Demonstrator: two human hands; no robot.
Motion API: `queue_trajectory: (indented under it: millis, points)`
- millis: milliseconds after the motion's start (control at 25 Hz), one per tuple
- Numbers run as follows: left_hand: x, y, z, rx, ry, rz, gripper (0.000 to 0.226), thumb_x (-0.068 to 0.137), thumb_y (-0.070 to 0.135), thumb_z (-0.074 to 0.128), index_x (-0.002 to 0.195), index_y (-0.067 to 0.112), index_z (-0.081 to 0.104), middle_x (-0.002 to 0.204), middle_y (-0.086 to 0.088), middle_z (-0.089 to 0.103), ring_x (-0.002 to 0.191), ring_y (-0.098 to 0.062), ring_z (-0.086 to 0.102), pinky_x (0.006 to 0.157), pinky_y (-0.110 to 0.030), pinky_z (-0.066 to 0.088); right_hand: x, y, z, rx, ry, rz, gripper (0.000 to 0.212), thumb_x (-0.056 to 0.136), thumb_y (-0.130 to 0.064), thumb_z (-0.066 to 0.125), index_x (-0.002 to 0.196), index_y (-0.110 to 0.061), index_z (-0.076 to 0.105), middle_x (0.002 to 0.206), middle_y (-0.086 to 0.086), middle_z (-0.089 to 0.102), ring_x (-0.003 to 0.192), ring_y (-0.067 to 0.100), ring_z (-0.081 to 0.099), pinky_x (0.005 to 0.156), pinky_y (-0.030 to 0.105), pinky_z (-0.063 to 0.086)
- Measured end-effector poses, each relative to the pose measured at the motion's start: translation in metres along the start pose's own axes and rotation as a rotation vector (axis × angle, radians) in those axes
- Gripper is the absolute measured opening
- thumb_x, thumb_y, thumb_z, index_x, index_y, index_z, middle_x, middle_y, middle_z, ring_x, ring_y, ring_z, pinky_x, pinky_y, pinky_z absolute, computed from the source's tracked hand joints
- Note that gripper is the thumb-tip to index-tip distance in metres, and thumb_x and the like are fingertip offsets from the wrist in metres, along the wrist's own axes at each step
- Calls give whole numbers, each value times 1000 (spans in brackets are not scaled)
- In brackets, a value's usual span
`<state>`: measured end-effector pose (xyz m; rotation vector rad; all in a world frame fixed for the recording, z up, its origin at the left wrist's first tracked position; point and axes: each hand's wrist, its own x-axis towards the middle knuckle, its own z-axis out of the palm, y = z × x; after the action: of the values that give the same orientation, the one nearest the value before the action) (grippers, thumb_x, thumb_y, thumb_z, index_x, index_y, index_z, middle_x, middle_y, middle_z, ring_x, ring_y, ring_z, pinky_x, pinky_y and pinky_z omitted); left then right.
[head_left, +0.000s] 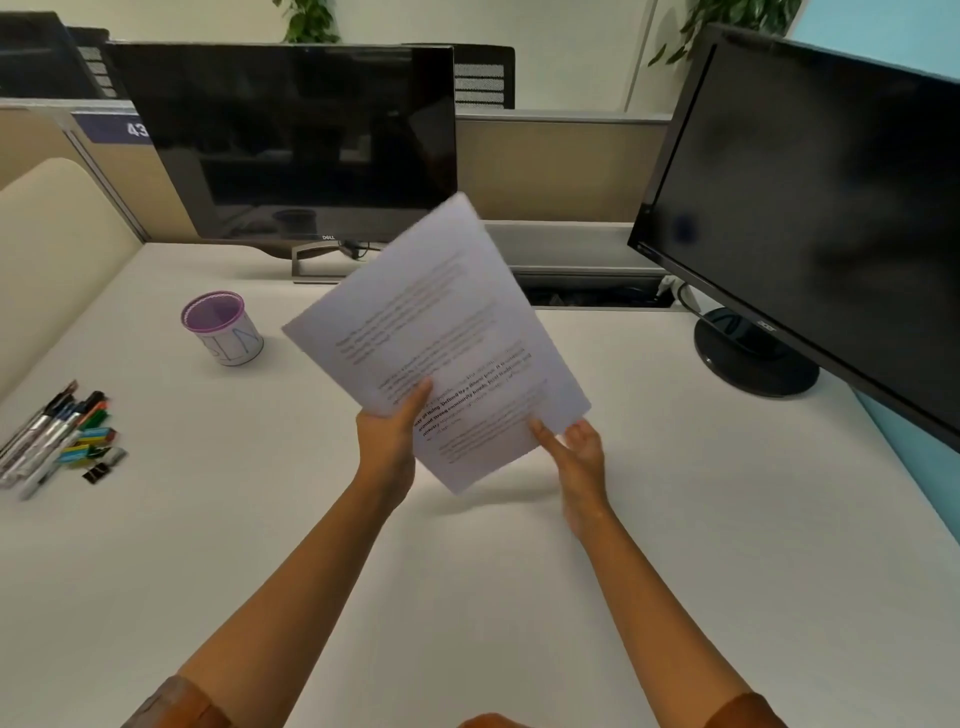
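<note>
Paper sheets (441, 338) held tilted above table (675, 519), not touching it. L hand (389, 431) grips lower-left edge; R hand (576, 452) pinches lower-right corner. Step: prob. aligning sheets. Next: needs edges tapped square on table.

The sheets (441, 332) are motion-blurred and their print illegible; they hide the fingers of the left hand (387, 431), and whether the right hand (582, 457) grips their lower corner cannot be determined. The right monitor (831, 218) is cut off by the right edge, the markers (52, 436) by the left edge, and the partition label (111, 127) is partly hidden behind the left monitor (291, 140).
</note>
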<state>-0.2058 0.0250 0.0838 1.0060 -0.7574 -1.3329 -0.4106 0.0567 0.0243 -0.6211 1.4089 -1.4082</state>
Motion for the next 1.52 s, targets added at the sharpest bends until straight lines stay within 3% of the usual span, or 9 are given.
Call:
queue_trajectory:
  millis: [120,400,480,560,720,840,960,1160,1520]
  points:
    - [-6,-11,8,-194,10,-48,38,89,8,66,125,17,59,127,-13,66,112,-33,65,88,-53,56,-13,5,18,238,-190,66,70,67,-34,86,128,-14,58,124,3,68,116,18,63,91,27,52]
    - [-9,-17,-8,-232,64,-133,37,95,5,58,131,14,56,127,-12,67,114,-31,66,89,-48,58,-1,2,22,173,-121,3,34,92,-5,63,125,-14,60,121,8,69,112,26,66,95,45,54]
    - [-1,-10,-24,-238,139,-168,38,98,26,55,135,15,55,127,-9,67,115,-27,65,91,-46,57,7,-5,10,96,-123,-12,31,92,-6,64,121,-15,62,119,8,70,108,27,68,94,48,54]
    - [11,0,-49,-320,194,-250,65,92,61,45,137,14,56,128,-9,67,117,-28,64,98,-45,51,17,-12,-5,11,-129,-17,31,92,-8,64,122,-12,62,118,9,71,107,29,68,94,51,54]
    - [36,27,-95,-170,-61,-403,95,71,85,43,130,13,63,125,-12,67,108,-31,66,93,-44,47,27,-23,-27,-161,-188,-17,35,92,-14,66,126,-13,61,116,8,72,103,28,70,91,52,55]
    - [47,32,-98,236,-205,-455,78,78,78,47,121,17,67,103,-7,73,86,-25,72,74,-38,56,25,-32,-27,-279,-247,-59,33,92,-18,65,125,-17,61,114,6,72,98,23,72,85,45,59]
    - [43,25,-87,510,-259,-318,74,63,70,74,119,21,68,112,-3,74,98,-27,72,82,-46,59,22,-35,-20,-342,-235,-111,30,93,-23,64,123,-20,62,112,4,73,92,20,73,79,39,61]
    - [31,16,-64,432,-112,-88,46,72,36,76,112,14,70,107,-3,74,95,-28,71,80,-40,59,17,-45,-9,-264,-128,-215,21,93,-25,63,114,-23,65,104,-5,72,87,10,71,69,22,59]
    - [20,5,-57,418,-70,-30,34,67,31,78,99,28,69,90,13,77,85,-18,73,69,-28,60,14,-27,-12,-253,-84,-176,18,92,-28,64,109,-26,64,101,-9,71,91,15,69,64,16,56]
